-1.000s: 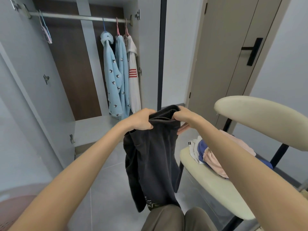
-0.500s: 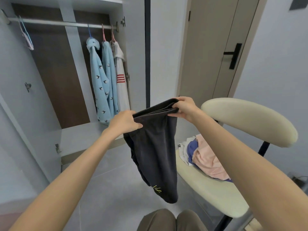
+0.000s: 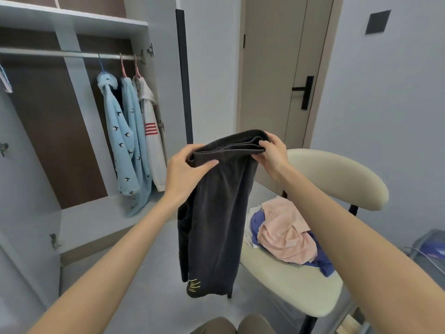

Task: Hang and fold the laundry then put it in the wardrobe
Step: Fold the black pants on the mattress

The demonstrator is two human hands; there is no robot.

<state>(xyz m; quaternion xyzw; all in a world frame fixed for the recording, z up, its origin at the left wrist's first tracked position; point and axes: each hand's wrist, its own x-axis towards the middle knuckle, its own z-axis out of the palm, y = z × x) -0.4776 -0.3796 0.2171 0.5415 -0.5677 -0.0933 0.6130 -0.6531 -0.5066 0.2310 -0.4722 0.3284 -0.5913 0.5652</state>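
Since a second ago the two hands have drawn apart and risen, so the top edge of the cloth, bunched before, is now stretched between them and the rest hangs straighter.

At far left stands the open white wardrobe [image 3: 72,19] with its metal hanging rail [image 3: 48,53]. On the rail hang two pale-blue bird-patterned garments [image 3: 122,141] and, just beside them, a white garment with red stripes [image 3: 151,145].

The left hand [image 3: 185,169] pinches the left end of the top band of the dark charcoal soft-knit garment [image 3: 216,213], thumb in front and fingers curled behind. The garment, probably shorts or trousers, hangs free in mid-air in front of the wardrobe, above the floor, with a small yellow stitched mark [image 3: 193,284] near its lower hem. The right hand [image 3: 272,155] grips the band's other end, its fingers curled over the layered edge.

Right of that is a cream padded chair [image 3: 289,285], whose seat carries a loose heap of pink, blue and white laundry [image 3: 284,227].

The step looks like squaring the garment for folding. It should go best with the band level and taut, the layers matched edge to edge, and the legs hanging untwisted before any crease is made.
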